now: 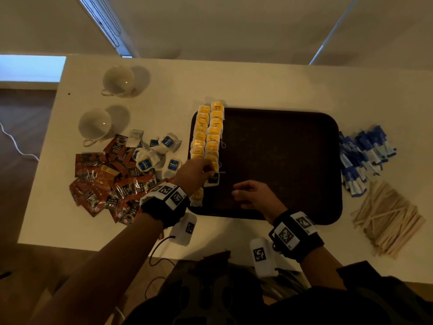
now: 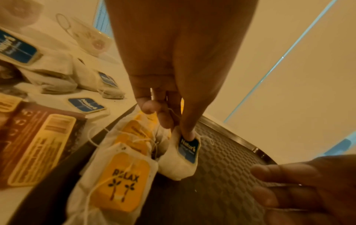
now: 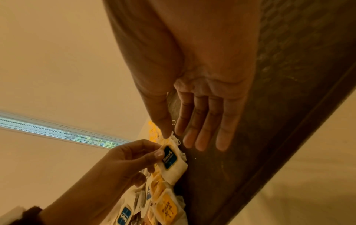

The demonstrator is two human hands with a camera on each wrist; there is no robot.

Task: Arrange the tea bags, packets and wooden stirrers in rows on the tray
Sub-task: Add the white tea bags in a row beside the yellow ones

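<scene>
A dark brown tray [image 1: 293,141] lies on the white table. Two rows of yellow-tagged tea bags [image 1: 208,134] run along its left side. My left hand [image 1: 199,171] pinches a blue-tagged tea bag [image 1: 213,179] [image 2: 185,153] [image 3: 171,159] at the near end of the second row, low over the tray. My right hand [image 1: 248,193] hovers beside it above the tray floor, fingers straight and holding nothing [image 3: 202,134]. More blue-tagged tea bags [image 1: 154,153] and brown packets [image 1: 110,181] lie heaped left of the tray. Blue sachets [image 1: 365,158] and wooden stirrers [image 1: 386,219] lie to its right.
Two white cups [image 1: 118,80] [image 1: 95,125] stand at the back left of the table. A white marker block [image 1: 185,228] with a cable sits at the near edge. A white cable [image 1: 14,141] runs across the floor on the left.
</scene>
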